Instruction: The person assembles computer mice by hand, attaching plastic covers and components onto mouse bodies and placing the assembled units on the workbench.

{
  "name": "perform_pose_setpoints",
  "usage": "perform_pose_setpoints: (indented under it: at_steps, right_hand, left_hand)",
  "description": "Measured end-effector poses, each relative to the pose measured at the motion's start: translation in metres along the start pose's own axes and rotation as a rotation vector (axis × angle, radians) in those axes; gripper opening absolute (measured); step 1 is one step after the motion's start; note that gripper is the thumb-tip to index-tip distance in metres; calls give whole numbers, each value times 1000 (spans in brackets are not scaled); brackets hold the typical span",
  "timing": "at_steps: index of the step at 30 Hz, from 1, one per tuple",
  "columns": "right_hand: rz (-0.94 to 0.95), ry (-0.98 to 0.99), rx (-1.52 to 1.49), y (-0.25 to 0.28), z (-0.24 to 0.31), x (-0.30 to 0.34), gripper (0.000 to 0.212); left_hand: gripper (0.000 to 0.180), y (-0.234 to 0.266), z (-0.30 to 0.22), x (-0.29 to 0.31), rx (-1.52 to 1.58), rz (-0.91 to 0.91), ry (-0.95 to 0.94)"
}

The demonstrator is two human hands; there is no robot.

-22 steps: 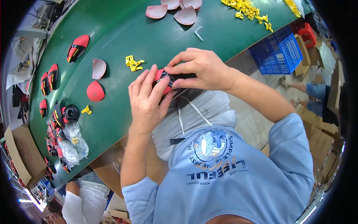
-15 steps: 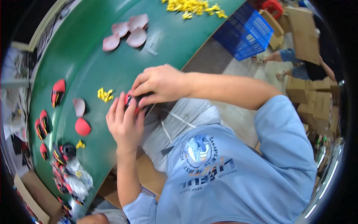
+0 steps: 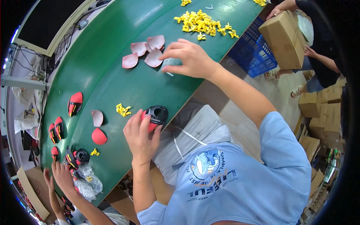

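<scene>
My left hand (image 3: 140, 137) is closed on a black and red rounded plastic housing (image 3: 159, 115) with a round hole, near the table's front edge. My right hand (image 3: 193, 60) is open above the table, thumb and fingers apart. Its fingertips are beside or over the nearest of several pink-white curved shells (image 3: 130, 60); whether they touch it I cannot tell. Small clear plastic pieces (image 3: 170, 64) show between thumb and fingers. Left of the housing is a small cluster of yellow clips (image 3: 123, 110). Beyond it are a pale shell (image 3: 97, 118) and a red shell (image 3: 99, 136).
A green table (image 3: 112, 86) curves across the view, with a yellow clip pile (image 3: 200, 23) at its far side. Red-black parts (image 3: 75, 104) and a clear bag (image 3: 88, 180) are at left, near a co-worker's hands (image 3: 62, 176). Another person holds a carton (image 3: 283, 39) beside a blue crate (image 3: 251, 52).
My right hand has left the housing and moved up to the pink-white shells, opening. My left hand keeps the housing. A co-worker's hands have come in at lower left.
</scene>
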State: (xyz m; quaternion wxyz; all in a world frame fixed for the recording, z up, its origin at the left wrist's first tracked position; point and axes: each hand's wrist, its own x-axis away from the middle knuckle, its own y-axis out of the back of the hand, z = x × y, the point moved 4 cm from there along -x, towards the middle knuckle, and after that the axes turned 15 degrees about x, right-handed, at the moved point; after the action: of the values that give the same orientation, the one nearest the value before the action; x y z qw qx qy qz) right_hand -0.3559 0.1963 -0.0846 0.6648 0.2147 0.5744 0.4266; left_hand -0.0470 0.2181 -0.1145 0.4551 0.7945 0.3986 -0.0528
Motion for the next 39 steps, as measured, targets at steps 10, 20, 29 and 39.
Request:
perform_pose_setpoints:
  at_steps: [10,20,29,39]
  right_hand:
    - [280,-215,-687,6,51,-6,24]
    - [221,135,-213,-35,88,40,29]
    - [612,231,-437,-43,88,9,56]
    - [297,269,-391,-14,84,36,61]
  left_hand:
    - [81,2,5,-2,28,-76,77]
    - [87,4,7,5,87,-98,43]
    - [93,4,9,7,131,-112,65]
    - [93,3,11,6,147,-126,70]
